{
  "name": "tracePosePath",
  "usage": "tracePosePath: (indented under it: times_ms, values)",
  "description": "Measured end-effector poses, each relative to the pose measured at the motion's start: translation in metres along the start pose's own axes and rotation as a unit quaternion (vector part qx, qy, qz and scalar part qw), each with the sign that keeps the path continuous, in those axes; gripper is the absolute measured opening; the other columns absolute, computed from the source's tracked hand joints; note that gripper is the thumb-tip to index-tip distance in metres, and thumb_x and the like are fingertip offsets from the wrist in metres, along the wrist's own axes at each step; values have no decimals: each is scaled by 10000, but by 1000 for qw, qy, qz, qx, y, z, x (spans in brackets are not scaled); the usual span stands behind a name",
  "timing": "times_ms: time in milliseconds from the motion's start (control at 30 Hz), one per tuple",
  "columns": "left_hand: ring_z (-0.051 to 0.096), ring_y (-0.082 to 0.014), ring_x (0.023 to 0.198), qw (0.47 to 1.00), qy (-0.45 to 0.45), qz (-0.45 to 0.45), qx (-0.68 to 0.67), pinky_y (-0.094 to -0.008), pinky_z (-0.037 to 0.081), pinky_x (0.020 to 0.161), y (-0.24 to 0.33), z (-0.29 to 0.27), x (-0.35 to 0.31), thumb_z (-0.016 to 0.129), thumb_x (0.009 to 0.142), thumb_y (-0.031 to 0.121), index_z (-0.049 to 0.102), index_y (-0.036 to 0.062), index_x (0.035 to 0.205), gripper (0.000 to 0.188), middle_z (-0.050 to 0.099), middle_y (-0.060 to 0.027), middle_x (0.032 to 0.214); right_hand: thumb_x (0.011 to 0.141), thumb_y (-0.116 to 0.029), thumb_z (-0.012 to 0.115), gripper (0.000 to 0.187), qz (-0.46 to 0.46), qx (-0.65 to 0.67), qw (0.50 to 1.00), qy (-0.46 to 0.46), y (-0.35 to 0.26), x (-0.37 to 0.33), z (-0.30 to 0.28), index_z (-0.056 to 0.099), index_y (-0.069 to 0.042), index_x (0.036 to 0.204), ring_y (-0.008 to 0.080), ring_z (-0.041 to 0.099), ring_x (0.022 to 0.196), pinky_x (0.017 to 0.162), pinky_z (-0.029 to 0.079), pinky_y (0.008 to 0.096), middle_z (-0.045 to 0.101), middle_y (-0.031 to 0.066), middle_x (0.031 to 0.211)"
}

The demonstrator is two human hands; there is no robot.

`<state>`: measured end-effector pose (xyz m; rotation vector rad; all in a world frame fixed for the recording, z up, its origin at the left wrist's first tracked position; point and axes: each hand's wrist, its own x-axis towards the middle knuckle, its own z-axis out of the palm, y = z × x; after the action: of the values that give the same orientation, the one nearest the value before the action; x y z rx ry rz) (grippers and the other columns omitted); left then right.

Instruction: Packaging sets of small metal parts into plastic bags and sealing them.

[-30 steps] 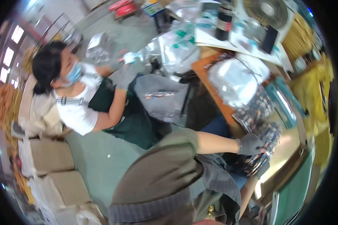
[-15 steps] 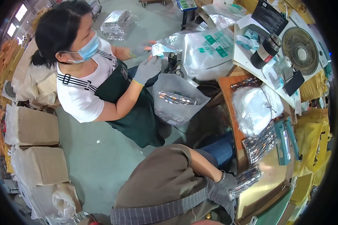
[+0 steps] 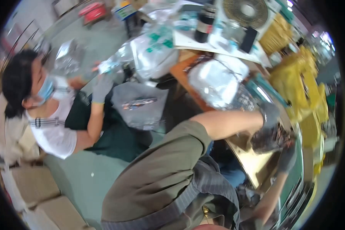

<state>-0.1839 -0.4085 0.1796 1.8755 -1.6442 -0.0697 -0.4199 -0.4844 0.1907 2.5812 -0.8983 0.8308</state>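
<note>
Both my hands wear grey gloves and are blurred by motion. Between them, over the brass-coloured table surface (image 3: 253, 163), is a dark pack with a multicoloured pattern (image 3: 268, 140), in what looks like clear plastic. My left hand (image 3: 270, 114) is curled at the pack's upper edge, its fingertips smeared. Closed at the pack's right end is my right hand (image 3: 287, 156). More patterned packs (image 3: 244, 100) lie just beyond my left hand, next to a pile of clear plastic bags (image 3: 217, 79). A teal bar-shaped device (image 3: 267, 90) stands beside them.
To the left sits a co-worker (image 3: 51, 119) in a mask and gloves, near an open plastic bag (image 3: 140, 115) holding patterned packs. A dark bottle (image 3: 205, 23) and a fan (image 3: 246, 12) stand on the white table. Yellow sacks (image 3: 295, 88) line the right; cartons (image 3: 30, 186) stand lower left.
The view has swung right, shifting the scene leftward. My left hand has moved up and right relative to my body. My right hand has come into view at the pack's right end.
</note>
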Motion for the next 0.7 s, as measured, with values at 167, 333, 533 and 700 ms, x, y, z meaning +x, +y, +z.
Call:
tracePosePath:
  times_ms: [167,333,533,700]
  values:
    - [665,-304,803,1000,-13,12,5,-398,518,690,49,-28,22,608,697,177,698,45,881,243,675,-164,875,844,-57,479,93,215,399,891,2,34,23,-47,496,-107,767,60,396,410,344,298,225,420,-29,575]
    - [657,-308,833,965,-219,117,81,-378,511,728,63,-12,42,595,700,163,703,6,815,222,666,-197,838,834,-38,498,94,291,395,846,-211,67,20,-44,475,-88,758,43,384,460,397,314,192,411,-33,595]
    - [643,-349,754,977,-159,130,50,-407,501,710,52,16,52,586,699,173,693,7,757,205,649,-204,757,848,-72,571,92,290,419,828,-233,81,-6,-39,491,-94,808,45,417,496,434,320,187,430,-32,617]
    - [633,-365,744,986,-32,121,-112,-427,490,706,63,-5,45,591,701,181,693,37,738,180,642,-204,744,852,-108,598,84,260,406,870,-103,78,-5,-51,524,-70,867,61,483,539,448,378,197,484,-17,631]
